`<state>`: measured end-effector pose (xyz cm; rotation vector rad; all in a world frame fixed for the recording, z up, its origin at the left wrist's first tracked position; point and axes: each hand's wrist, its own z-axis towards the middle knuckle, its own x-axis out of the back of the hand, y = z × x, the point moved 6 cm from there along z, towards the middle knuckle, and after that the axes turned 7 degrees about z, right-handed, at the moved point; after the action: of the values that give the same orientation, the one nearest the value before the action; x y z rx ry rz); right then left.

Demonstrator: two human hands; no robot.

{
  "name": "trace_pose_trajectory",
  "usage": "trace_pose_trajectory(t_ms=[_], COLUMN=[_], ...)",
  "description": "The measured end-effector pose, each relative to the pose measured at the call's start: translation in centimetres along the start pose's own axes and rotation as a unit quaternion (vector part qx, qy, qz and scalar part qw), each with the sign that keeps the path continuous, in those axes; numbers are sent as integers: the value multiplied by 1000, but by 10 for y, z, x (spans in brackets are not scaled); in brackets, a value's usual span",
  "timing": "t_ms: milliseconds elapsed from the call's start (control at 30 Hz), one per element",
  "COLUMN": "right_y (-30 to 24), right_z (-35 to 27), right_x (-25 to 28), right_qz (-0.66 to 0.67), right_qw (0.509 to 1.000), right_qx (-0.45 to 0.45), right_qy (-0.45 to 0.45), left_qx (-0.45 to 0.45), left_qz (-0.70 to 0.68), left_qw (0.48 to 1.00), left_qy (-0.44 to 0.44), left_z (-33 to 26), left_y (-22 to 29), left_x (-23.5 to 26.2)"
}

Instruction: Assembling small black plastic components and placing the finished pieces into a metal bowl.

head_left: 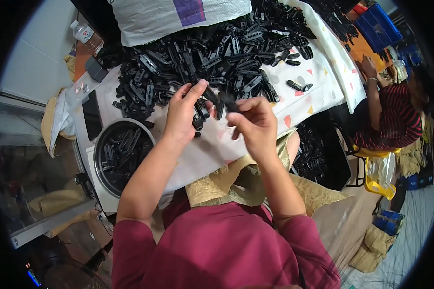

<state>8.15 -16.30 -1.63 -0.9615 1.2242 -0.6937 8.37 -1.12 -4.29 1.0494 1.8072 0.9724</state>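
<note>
Both hands are up over the near edge of the table (pixel 318 91), close together but not quite touching. The left hand (pixel 184 113) is closed around 1 black plastic clip (pixel 200 111), thumb and fingers curled over it so only its lower end sticks out. The right hand (pixel 253 121) pinches a second, smaller black piece (pixel 228 102) between thumb and fingertips, holding it just beside the left hand's clip. Whether the 2 parts actually meet I cannot tell.

Right behind the hands lies a big heap of black clips (pixel 217 48), spread across a white cloth with coloured triangles. At the left edge of the table sits a round metal bowl (pixel 101 144) with more black parts inside. A white sack (pixel 178 17) lies at the far side, and a plastic bottle (pixel 84 34) stands at the far left corner. To the right, another person in a striped shirt (pixel 390 120) sits at the same table.
</note>
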Motion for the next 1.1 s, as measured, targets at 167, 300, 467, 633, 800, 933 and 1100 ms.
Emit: trace_pose_trajectory(t_ms=[167, 300, 467, 633, 800, 933, 1100], right_y=[-4, -10, -22, -27, -47, -45, -51], right_z=[-11, -18, -31, -37, -42, -39, -53], right_x=[-19, -18, -24, -18, -33, -41, -46], right_qz=[70, 69, 14, -94, -210, -348, -427], right_qw=[995, 985, 969, 957, 943, 911, 842], right_qx=[69, 156, 247, 276, 256, 216, 326], right_qy=[-1, 26, 17, 6, 31, -51, -55], left_qx=[-116, -126, -136, -199, -289, -282, -243], left_qz=[-100, -118, -163, -172, -51, -79, -77], left_qw=[982, 972, 952, 929, 936, 929, 932], left_qy=[-111, -160, -221, -261, -194, -227, -258], left_z=[-28, -46, -61, -70, -66, -60, -76], left_y=[20, 20, 11, 16, 21, 18, 31], left_x=[-24, -27, -25, -27, -14, -9, -14])
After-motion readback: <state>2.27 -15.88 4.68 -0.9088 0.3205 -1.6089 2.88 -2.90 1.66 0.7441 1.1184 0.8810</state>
